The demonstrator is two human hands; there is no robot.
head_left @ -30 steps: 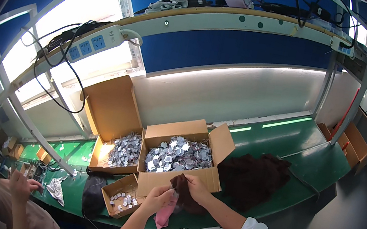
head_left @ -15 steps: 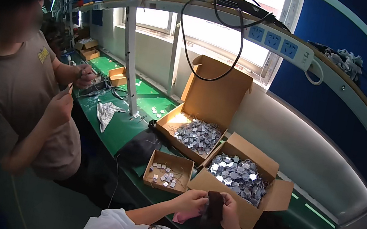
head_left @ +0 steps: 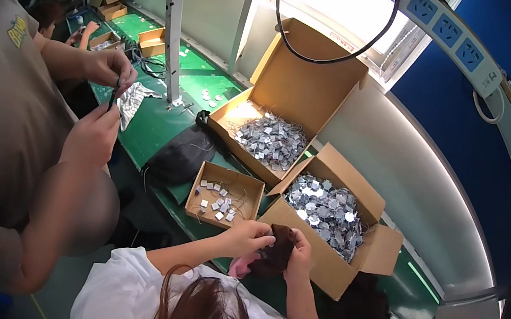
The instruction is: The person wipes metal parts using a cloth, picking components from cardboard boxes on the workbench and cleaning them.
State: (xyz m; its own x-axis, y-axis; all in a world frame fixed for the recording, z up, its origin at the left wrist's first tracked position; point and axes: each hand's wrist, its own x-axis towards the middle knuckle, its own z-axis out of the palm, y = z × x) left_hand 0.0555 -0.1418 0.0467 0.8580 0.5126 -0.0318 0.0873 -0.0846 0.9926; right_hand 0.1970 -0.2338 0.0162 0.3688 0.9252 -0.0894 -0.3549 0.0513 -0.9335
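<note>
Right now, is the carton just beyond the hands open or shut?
Open: the carton's right flap is folded outward, and a heap of silvery pieces shows inside.

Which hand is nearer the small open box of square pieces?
Left. The left hand is just below the small open box's right side in view; the right hand is farther right, at the brown cloth.

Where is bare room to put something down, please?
Bare green bench shows between striped cloth and black bag, and right of the brown pile. Around the hands it is crowded: shallow box, large carton, held brown cloth.
</note>
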